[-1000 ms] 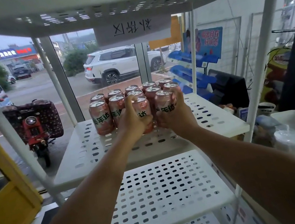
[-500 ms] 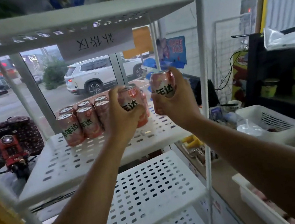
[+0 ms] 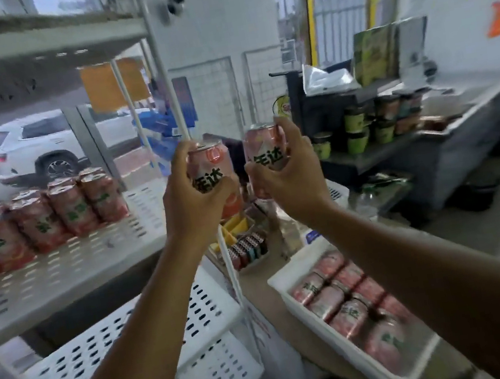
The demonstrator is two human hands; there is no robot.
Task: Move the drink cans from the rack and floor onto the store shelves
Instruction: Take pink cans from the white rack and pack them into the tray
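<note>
**Head view: one pink can in each hand, beside the white rack**

Head camera looks down two bare forearms raised in front of a white perforated rack (image 3: 67, 269). The left hand (image 3: 193, 205) is wrapped tight around a pink drink can (image 3: 210, 169), fingers over the can's top edge and thumb across its label; the can is upright, off the shelf, in front of the rack's right front post (image 3: 176, 112). The right hand (image 3: 290, 179) is clamped on a second pink can (image 3: 266, 153), also upright and held in the air just to the right of the first, with a narrow gap between the two.

On the rack's middle shelf, to the left of the hands, a cluster of matching cans (image 3: 39, 221) stands upright in rows. The shelf below (image 3: 131, 358) shows only its slotted surface.

Low on the right, under the right forearm, a white tray (image 3: 283, 286) holds more pink cans (image 3: 343, 299) lying on their sides, packed close together; motion blur makes their count hard to tell. Between tray and rack sits a small display of what may be lighters (image 3: 249, 250). Farther right, dark shelves carry green-and-dark cups (image 3: 370, 127).
</note>
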